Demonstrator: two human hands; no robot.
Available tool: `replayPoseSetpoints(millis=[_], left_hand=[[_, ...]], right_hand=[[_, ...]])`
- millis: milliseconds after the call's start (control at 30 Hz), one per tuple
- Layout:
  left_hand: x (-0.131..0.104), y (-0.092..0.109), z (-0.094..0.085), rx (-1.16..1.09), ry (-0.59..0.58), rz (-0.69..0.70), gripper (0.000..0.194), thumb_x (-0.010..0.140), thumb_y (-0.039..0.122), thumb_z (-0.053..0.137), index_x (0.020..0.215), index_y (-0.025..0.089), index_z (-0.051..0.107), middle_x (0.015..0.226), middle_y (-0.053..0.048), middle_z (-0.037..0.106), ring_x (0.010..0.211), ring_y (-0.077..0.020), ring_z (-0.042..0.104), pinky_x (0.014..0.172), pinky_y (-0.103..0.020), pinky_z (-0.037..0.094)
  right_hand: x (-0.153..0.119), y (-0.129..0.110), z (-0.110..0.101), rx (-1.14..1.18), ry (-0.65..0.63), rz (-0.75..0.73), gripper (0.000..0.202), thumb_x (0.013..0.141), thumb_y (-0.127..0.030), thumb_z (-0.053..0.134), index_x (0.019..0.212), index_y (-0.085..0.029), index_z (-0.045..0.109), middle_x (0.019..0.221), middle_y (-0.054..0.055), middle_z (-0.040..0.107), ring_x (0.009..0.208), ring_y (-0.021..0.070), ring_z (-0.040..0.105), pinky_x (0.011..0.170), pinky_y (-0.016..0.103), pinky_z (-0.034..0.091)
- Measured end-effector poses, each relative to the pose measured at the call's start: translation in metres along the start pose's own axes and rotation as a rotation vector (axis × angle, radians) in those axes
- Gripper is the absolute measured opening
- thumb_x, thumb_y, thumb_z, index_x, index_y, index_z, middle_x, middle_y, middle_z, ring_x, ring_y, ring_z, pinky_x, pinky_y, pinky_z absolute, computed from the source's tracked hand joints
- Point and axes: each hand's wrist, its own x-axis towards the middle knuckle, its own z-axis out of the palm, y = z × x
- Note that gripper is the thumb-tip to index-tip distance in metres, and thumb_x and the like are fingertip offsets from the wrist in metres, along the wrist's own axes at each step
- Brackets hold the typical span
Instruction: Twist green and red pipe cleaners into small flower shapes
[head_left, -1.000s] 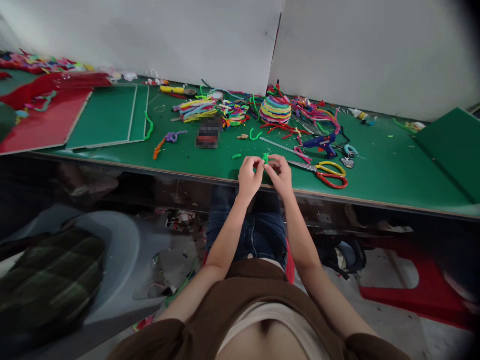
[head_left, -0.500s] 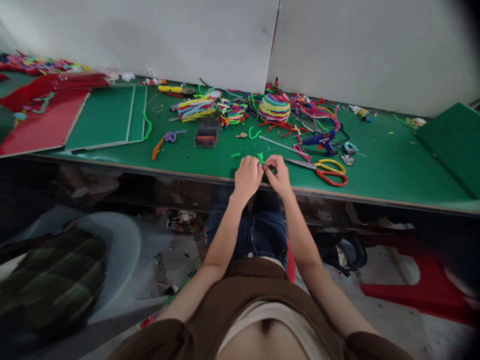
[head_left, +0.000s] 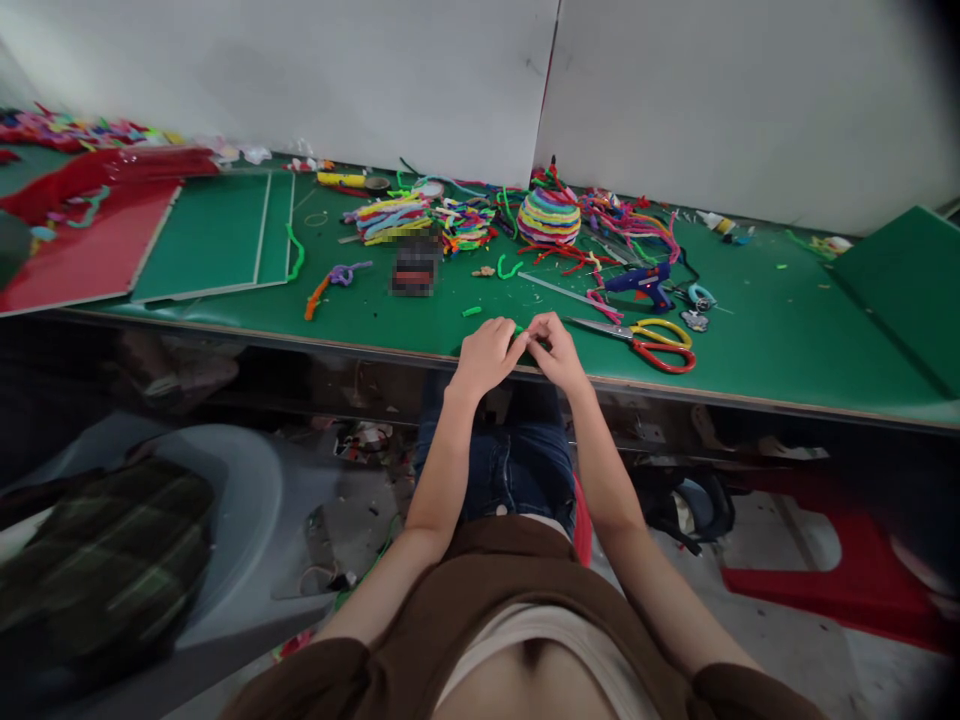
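At the front edge of the green table (head_left: 390, 335), my left hand (head_left: 487, 355) and my right hand (head_left: 553, 350) meet with fingertips together. Between them shows a sliver of a bright green pipe cleaner (head_left: 518, 330), mostly hidden by my fingers. Both hands are closed in a pinch on it. Just beyond my left hand lies a short cut green piece (head_left: 472, 311), and past that a curved green pipe cleaner (head_left: 508, 267). Scissors (head_left: 637, 335) with yellow and red handles lie beside my right hand, their blades pointing toward it.
A blue glue gun (head_left: 641, 286) rests behind the scissors. Further back stand a striped colourful ball (head_left: 549, 216) and bundles of pipe cleaners (head_left: 394, 215). An orange and purple twisted piece (head_left: 322, 290) lies to the left, near green boards (head_left: 202, 235). A green panel (head_left: 911, 290) stands at right.
My left hand has shifted slightly left and down and turned, and the green pipe cleaner that stuck up between my fingers is now mostly covered. The right hand has barely moved.
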Motion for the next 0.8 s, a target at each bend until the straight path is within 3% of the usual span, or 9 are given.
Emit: replayPoseSetpoints(millis=[267,500,800], left_hand=[[-0.001,-0.004,0.003,-0.090,0.143,0.030,0.030,0.096,0.032,0.031,0.074,0.019,0.047,0.073,-0.003,0.055,0.073,-0.0154,0.051,0.062,-0.027,0.034],[0.000,0.009,0.017,-0.330,0.314,-0.029,0.030,0.095,0.031,0.035,0.067,0.020,0.035,0.065,0.000,0.046,0.065,-0.0129,0.044,0.061,-0.026,0.032],[0.001,0.016,0.020,-0.647,0.334,-0.126,0.039,0.093,0.044,0.037,0.062,0.020,0.028,0.059,0.003,0.033,0.058,-0.0111,0.035,0.056,-0.025,0.031]], right_hand=[[0.002,-0.004,0.002,0.056,0.051,0.050,0.027,0.081,-0.032,0.059,0.101,-0.023,0.043,0.075,-0.002,0.063,0.070,0.0126,0.061,0.066,0.027,0.047],[0.002,0.000,-0.002,0.184,0.051,0.052,0.028,0.082,-0.037,0.060,0.101,-0.025,0.045,0.078,-0.002,0.061,0.072,0.0128,0.060,0.068,0.028,0.047],[0.003,-0.002,-0.003,0.239,0.082,0.065,0.030,0.077,-0.041,0.065,0.094,-0.024,0.048,0.075,-0.003,0.059,0.071,0.0114,0.059,0.070,0.028,0.050]])
